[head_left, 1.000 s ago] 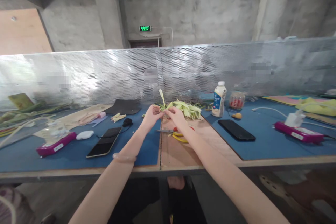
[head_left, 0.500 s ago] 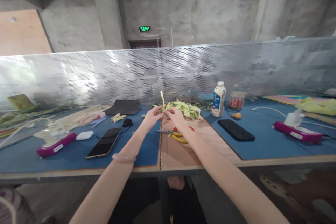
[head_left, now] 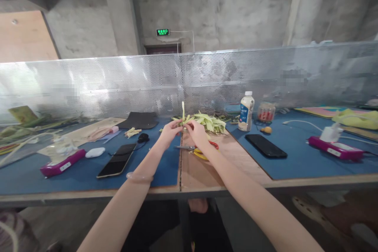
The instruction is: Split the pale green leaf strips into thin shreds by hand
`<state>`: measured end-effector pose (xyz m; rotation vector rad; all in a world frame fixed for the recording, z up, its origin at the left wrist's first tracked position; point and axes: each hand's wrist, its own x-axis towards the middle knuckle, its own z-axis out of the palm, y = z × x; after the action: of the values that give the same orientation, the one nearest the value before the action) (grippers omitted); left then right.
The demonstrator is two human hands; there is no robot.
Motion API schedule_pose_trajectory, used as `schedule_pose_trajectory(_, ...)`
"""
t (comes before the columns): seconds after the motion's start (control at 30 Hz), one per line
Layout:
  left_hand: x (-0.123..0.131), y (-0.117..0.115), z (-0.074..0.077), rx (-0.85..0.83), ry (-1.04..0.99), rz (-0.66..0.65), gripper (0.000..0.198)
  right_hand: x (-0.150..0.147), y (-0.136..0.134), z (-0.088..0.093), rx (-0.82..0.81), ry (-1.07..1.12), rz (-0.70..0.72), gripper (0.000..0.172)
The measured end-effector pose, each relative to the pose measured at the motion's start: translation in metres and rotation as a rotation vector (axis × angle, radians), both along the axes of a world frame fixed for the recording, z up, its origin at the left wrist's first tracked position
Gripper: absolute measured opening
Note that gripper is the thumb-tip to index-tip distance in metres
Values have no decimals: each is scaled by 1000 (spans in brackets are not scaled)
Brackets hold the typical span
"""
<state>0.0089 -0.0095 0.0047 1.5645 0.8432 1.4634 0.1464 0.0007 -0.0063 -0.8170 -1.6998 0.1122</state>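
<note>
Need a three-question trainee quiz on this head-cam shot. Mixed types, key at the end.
1. True or false: a bracelet is worn on the left arm.
2. Multiple choice: what sticks up where the left hand and right hand meet?
A) a phone
B) a pale green strip
C) scissors
3. Fill in: the cap on the bottle is ____.
Key: 1 true; 2 B; 3 white.

Bare grey concrete wall [head_left: 251, 15] behind a perforated metal partition [head_left: 126, 82]

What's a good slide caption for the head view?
Two hands pinch pale green strips over a table, scissors lying nearby.
</note>
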Motion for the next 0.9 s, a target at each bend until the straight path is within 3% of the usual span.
schedule_pose_trajectory(0.2,-1,-1,1,-82,-65,11,46,0,-1,0,129,-27,-17,14)
schedule_pose_trajectory(0.37,-1,1,0,-138,-55,33,45,0,-7,3,143,-90,-8,22)
schedule_pose_trajectory(0.57,0,-4,2,-164,-4,17,43,0,-7,6,53,-3,77,54)
schedule_pose_trajectory(0.63,1,-5,2,-173,10,10,43,1,-4,5,27,38,97,57)
schedule_pose_trajectory(0.8,1,-5,0,-175,9,-31,43,3,4,2,54,49,39,18)
schedule_pose_trajectory(0.9,1,-4,-1,-166,8,-67,42,3,3,2,96,8,-3,9)
